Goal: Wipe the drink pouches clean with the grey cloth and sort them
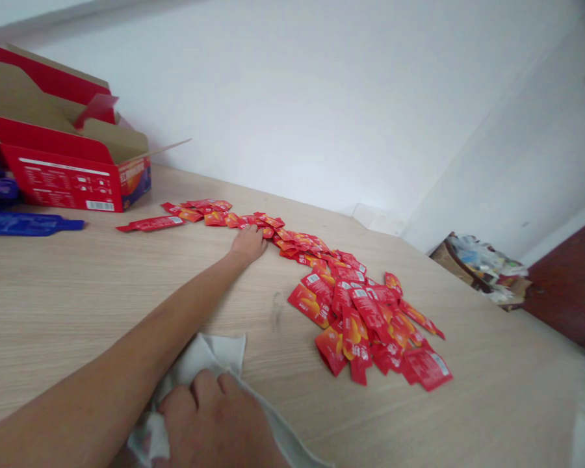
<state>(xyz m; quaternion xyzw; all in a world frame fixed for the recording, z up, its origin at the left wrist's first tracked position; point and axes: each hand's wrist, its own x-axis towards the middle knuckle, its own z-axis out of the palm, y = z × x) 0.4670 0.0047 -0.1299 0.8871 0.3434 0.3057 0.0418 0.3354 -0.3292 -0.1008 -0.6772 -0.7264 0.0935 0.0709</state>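
Left hand: there it is, the left hand flat and palm down at mid-frame, grip open, fingertips right against the edge of the trail of red sachets, nothing pinched that I can see.

Right hand: down at the bottom of the frame, the right hand has its grip closed, fingers curled over a bunched white cloth pressed on the surface.

Handling: that low, flat left hand is the right call, since light fingertip contact nudges slippery sachets without creasing them. The right hand does well to keep its cloth bunched under the palm, clear of the pile.

Sachets: glossy red and orange, dozens of them, running in a loose trail from top centre down to a thick, overlapping heap right of centre. They lie flat, at every angle, with white label panels showing on some. One lies apart at the trail's left end.

Around: an open red cardboard carton stands at upper left, flaps up, with a blue packet lying just beside it. A heap of rubbish sits beyond the far right edge of the surface, by a white wall.
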